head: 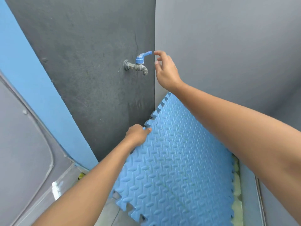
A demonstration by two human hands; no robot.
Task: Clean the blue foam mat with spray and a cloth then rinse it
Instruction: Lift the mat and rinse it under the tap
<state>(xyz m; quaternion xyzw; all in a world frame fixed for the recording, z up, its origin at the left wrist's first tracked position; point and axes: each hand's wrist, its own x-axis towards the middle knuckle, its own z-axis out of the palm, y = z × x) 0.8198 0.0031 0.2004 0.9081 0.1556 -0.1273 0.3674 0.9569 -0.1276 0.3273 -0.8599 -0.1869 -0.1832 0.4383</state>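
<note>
Nearest, two bare forearms [81, 185], reaching forward from the lower corners. Left hand [137, 133] low at centre, gripping the toothed left edge of the mat [179, 160] near its upper corner: thumb pressed on the ribbed face, fingers [138, 127] curled round the edge. Mat blue and tilted, propped in the corner where the dark wall [89, 62] meets the paler grey wall [228, 46], top tip against that corner, lower edge down by the floor [110, 214], below and right of the tap [138, 66]. Right hand [164, 69] raised just beside the tap, holding nothing; fingers loosely curved and spread apart, index tip right at the end of the blue lever [145, 54], contact impossible to tell. Tap grey, fixed to the dark wall, spout pointing down. Pale green strip [236, 168] showing along the mat's right edge. Blue band [32, 79] of wall at far left.
</note>
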